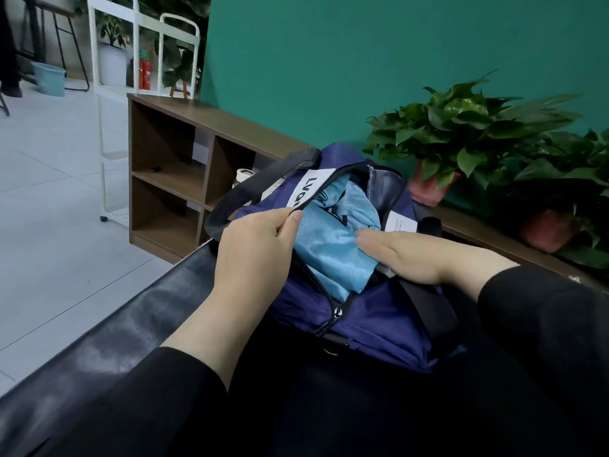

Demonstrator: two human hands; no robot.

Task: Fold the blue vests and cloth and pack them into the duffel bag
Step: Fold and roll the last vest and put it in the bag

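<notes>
Left hand [253, 249] pinches zip edge of navy nylon duffel bag [379, 311], holding mouth wide; right hand [405, 252], fingers flat, presses folded light-blue cloth [329, 252] inside bag. Packing approx done; zip pull [329, 321] at bag's near end, closing left.

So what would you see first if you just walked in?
The purple bag in the middle, open, with light blue cloth bulging out. The left hand pinches the bag's zipper edge while the right hand lies flat on the cloth. Leafy plants stand at the right by the green wall.
</notes>
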